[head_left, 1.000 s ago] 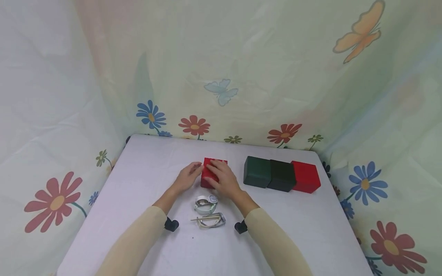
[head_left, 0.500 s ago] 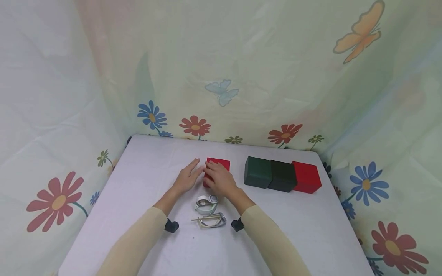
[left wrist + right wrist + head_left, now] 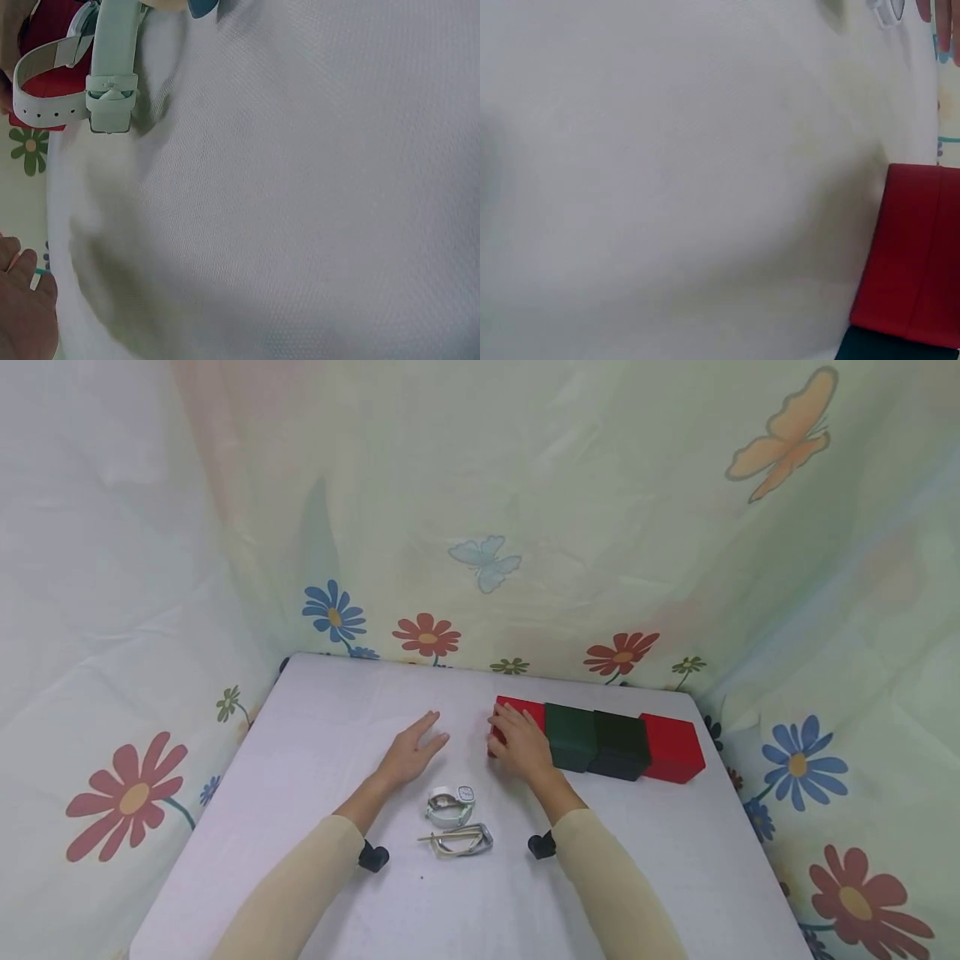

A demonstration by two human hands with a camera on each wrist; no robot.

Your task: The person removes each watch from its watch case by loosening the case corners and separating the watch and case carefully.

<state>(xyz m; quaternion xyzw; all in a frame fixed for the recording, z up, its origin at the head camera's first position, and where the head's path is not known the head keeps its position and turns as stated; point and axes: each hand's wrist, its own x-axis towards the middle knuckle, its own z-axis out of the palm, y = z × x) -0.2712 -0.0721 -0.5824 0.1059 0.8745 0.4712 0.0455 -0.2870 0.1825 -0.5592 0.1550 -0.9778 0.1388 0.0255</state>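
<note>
My right hand (image 3: 521, 743) holds a red box (image 3: 532, 706), its fingers over the top and left side. The box stands against a dark green box (image 3: 570, 735) and covers much of the right wrist view, though the hand itself is out of that view. My left hand (image 3: 407, 752) hovers to the left with fingers extended and spread, holding nothing. Between the forearms lie a white-strapped watch (image 3: 450, 806) and, in front of it, a pale looped strap with a metallic frame (image 3: 459, 841). In the left wrist view, a white strap (image 3: 112, 67) shows up close.
A black-green box (image 3: 621, 743) and another red box (image 3: 672, 747) continue the row on the right. White cloth covers the table (image 3: 337, 693). Flower-printed curtains (image 3: 375, 527) hang behind and at both sides.
My right hand has moved the red box to the right until it meets the dark green box. My left hand has come away from the box, its fingers spreading wider. The watches stay put.
</note>
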